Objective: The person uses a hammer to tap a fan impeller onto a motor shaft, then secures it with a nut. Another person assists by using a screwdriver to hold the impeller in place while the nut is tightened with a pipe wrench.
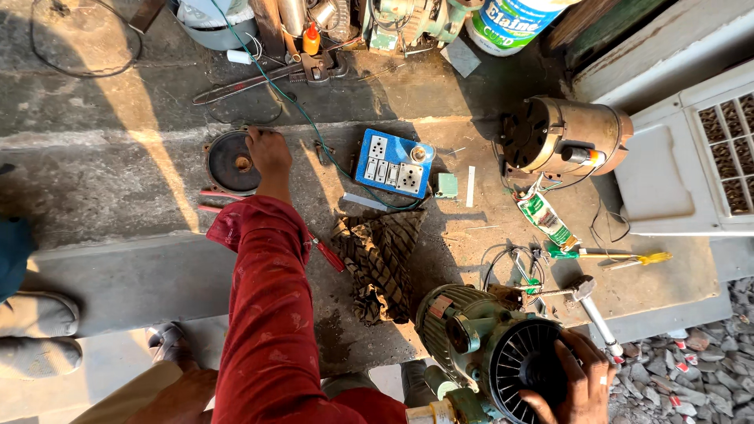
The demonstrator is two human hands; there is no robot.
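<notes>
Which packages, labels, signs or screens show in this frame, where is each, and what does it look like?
Tub: top edge, right of centre; round, white with a blue printed band.
Pouch: on the floor below the brown motor; flat, green and white, crumpled.
Plate: on the green motor, bottom right; small reddish rectangle.
No signs or screens.

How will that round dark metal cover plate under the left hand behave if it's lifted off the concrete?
The round dark metal cover plate looks like cast metal, so probably stiff and heavy for its size. It lies flat, so tipping seems unlikely, though on edge it could roll. The left hand grips only its rim, and the grimy surface may be slippery.
</notes>
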